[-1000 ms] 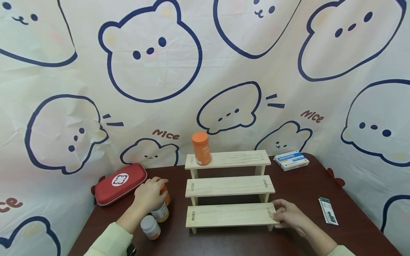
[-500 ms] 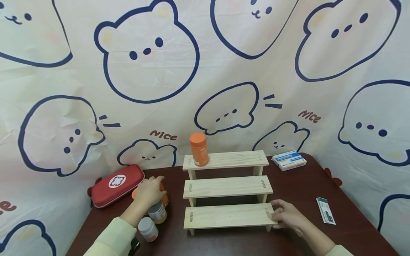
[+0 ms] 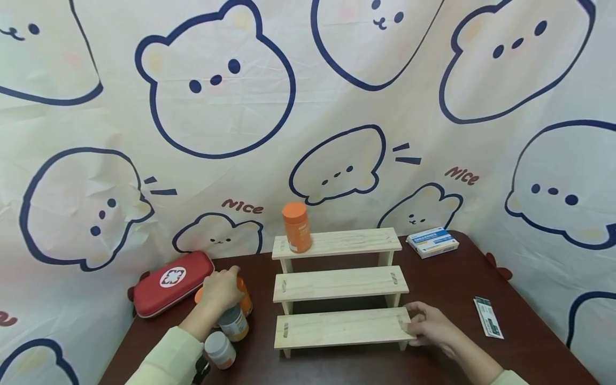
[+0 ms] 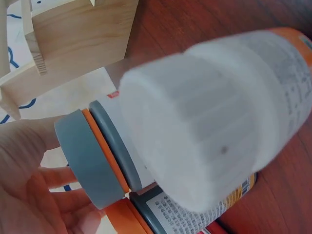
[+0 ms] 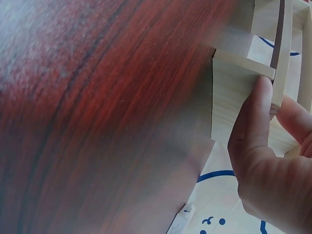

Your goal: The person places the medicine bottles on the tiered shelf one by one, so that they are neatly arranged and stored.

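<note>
My left hand [image 3: 220, 293] reaches over a group of bottles on the left and curls round an orange bottle [image 3: 245, 299]. The left wrist view hides that hold behind a grey-capped bottle [image 4: 90, 158]. Closer to me stands a white-capped bottle [image 3: 220, 350], large in the left wrist view. An orange cap [image 3: 198, 295] peeks out left of the hand. With thumb and fingers, my right hand [image 3: 430, 326] grips the right end of the lowest step of a three-tier wooden rack [image 3: 341, 328]. Another orange bottle [image 3: 297, 229] stands upright on its top step, at the left.
A red zip case [image 3: 166, 286] lies at the back left of the dark wood table [image 3: 366, 369]. A blue and white box [image 3: 432, 242] lies at the back right, with a flat green and white packet [image 3: 488, 317] nearer. A printed cloth [image 3: 337, 107] hangs behind.
The head view has turned slightly right, so everything shifts a little left. Both hands stay in nearly the same places, the left at the bottles and the right on the rack.
</note>
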